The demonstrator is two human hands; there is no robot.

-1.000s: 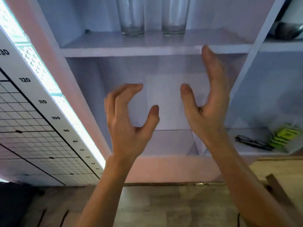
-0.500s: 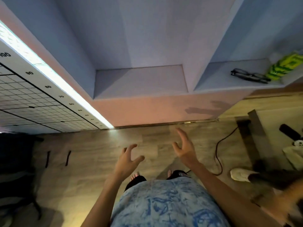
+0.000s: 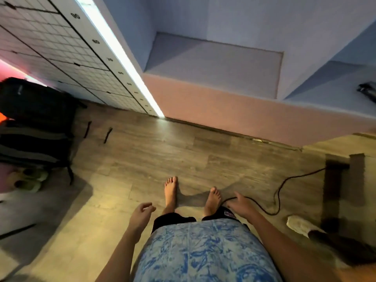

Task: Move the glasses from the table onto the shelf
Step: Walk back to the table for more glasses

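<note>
No drinking glass and no table are in view now. My left hand (image 3: 142, 213) hangs by my left hip with loosely curled fingers and holds nothing. My right hand (image 3: 240, 205) hangs by my right hip, fingers relaxed and spread, also holding nothing. The pale blue shelf unit (image 3: 215, 64) fills the upper part of the view; only its lowest compartment shows, and it is bare.
A black cable (image 3: 278, 192) snakes across the wooden floor to the right of my bare feet. Dark bags (image 3: 34, 123) lie at the left. A lit strip (image 3: 120, 58) edges a gridded board. Eyeglasses (image 3: 368, 91) lie in the right compartment. A dark post (image 3: 333, 188) stands at right.
The view has swung down from the upper shelf with its two glasses to the floor. Both hands dropped from chest height to my hips, holding nothing throughout.
</note>
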